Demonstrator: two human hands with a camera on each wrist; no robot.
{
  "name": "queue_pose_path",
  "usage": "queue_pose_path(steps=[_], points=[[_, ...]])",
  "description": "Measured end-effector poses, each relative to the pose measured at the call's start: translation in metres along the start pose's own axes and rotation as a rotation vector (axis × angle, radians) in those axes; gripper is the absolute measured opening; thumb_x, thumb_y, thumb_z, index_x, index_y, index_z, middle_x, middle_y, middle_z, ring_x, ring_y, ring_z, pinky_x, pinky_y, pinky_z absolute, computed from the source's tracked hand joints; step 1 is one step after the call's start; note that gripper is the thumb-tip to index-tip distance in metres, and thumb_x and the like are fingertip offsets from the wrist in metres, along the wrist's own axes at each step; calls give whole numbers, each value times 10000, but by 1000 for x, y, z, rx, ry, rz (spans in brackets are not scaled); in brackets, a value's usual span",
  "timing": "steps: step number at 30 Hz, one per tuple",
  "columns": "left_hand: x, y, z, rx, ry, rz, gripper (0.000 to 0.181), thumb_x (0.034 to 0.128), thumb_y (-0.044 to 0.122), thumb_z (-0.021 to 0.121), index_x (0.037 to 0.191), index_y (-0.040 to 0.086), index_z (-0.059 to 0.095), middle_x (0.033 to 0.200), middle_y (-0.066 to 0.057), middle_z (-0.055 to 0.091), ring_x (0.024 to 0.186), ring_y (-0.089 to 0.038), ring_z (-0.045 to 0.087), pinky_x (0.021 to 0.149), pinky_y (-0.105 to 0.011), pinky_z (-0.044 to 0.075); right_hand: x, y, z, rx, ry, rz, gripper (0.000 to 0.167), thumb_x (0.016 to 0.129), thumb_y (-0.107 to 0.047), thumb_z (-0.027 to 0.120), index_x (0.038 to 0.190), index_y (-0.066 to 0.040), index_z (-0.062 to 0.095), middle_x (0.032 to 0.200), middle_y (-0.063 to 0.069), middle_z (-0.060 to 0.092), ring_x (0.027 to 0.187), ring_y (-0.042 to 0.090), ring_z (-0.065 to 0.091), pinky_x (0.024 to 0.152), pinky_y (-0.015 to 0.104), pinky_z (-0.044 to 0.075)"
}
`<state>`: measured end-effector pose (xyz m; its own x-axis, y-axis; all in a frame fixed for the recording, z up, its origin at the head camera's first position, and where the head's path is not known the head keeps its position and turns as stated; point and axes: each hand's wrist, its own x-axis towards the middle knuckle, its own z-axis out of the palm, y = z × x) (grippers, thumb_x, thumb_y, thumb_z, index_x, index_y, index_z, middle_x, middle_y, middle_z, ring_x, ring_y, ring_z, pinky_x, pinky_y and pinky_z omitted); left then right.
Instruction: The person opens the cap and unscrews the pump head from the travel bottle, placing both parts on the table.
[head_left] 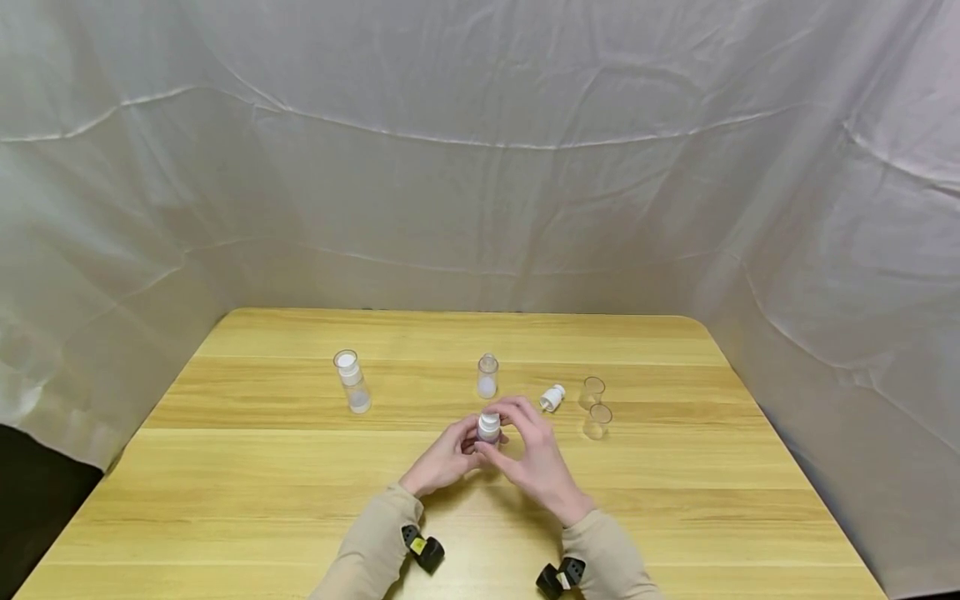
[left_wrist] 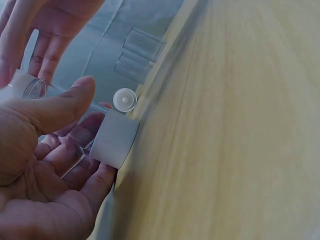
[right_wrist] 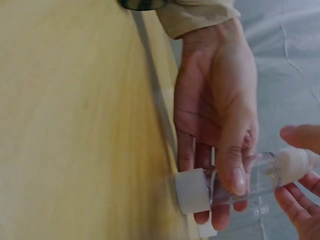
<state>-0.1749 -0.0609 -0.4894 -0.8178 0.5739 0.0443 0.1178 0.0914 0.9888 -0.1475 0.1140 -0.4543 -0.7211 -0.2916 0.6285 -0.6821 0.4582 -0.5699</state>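
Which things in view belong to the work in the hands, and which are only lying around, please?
Belonging to the work:
- hand-held clear bottle, gripped by the left hand
- its white pump top, held by the right hand

Lying or standing apart, though possibly for similar assembly:
- white-topped bottle
- topless clear bottle
- loose white pump head
- two clear caps

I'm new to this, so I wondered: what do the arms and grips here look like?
The left grip and right grip are ungloved human hands. The sleeves are long and beige; a small black device sits at each wrist, the left one with a yellow label.
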Motion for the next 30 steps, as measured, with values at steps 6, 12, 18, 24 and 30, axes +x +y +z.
queue_pose_path(steps=[6, 12, 18, 24, 30], points=[[1, 1, 0, -10, 2, 5, 473, 921, -68, 596, 1368, -120, 449, 1329, -327, 600, 1272, -461, 564, 1043, -165, 499, 0, 0, 6, -65, 47, -10, 485, 719, -64, 877, 1145, -31, 648, 1125, 95, 657, 1011, 232, 674, 926, 392, 604], [-1, 1, 0, 28, 7, 5, 517, 919, -8, 644, 1397, -81, 462, 1325, -284, 623, 1273, -417, 585, 1139, -393, 480, 2, 1, 9, -61, 81, -9, 434, 731, -14, 856, 1116, -12, 656, 1072, 108, 662, 895, 205, 672, 797, 347, 622], [-1, 2, 0, 20, 7, 1, 540, 921, 13, 658, 1410, -85, 451, 1322, -287, 624, 1276, -422, 581, 1161, -498, 440, 4, 1, 7, -27, 83, -18, 389, 739, 25, 837, 1090, -15, 672, 1033, 106, 683, 873, 216, 679, 787, 311, 621], [-1, 1, 0, 16, 0, -10, 525, 928, 0, 638, 1405, -100, 443, 1340, -290, 612, 1294, -431, 565, 1172, -503, 427, 5, 2, 3, 2, 30, -3, 380, 763, 18, 811, 1112, -22, 666, 1064, 107, 691, 944, 232, 684, 871, 341, 615], [0, 1, 0, 21, 0, 3, 468, 919, -41, 608, 1353, -130, 458, 1340, -320, 597, 1277, -453, 567, 1145, -430, 470, 5, 0, 2, 8, -27, 81, 553, 744, -64, 829, 1249, -58, 602, 1180, 94, 610, 1040, 215, 615, 934, 488, 555]])
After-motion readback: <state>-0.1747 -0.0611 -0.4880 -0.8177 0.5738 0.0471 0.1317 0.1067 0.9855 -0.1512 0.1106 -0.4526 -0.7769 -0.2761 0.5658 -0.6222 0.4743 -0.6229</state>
